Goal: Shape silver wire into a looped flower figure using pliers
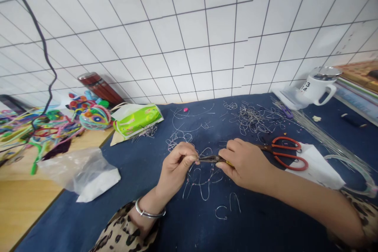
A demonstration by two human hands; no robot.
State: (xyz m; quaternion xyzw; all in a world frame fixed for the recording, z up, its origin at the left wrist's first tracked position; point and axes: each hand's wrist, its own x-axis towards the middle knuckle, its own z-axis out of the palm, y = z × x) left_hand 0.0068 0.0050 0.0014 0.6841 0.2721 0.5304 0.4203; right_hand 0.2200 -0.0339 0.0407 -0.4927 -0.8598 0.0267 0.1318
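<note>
My left hand (176, 167) is closed in a pinch on a thin bent wire (199, 181) that loops down onto the blue cloth (147, 212). My right hand (246, 163) is closed round small pliers (211, 159), whose dark jaws point left and meet the wire at my left fingertips. A yellow bit of the pliers' handle shows under my right fingers. A silver bangle sits on my left wrist. Small bent wire pieces (227, 206) lie just in front of my hands.
Red-handled scissors (285, 153) lie on white paper right of my right hand. A tangle of wire pieces (251, 120), a white mug (317, 84), a green tissue pack (137, 120), a clear plastic bag (82, 171) and colourful craft items (53, 126) surround the work area.
</note>
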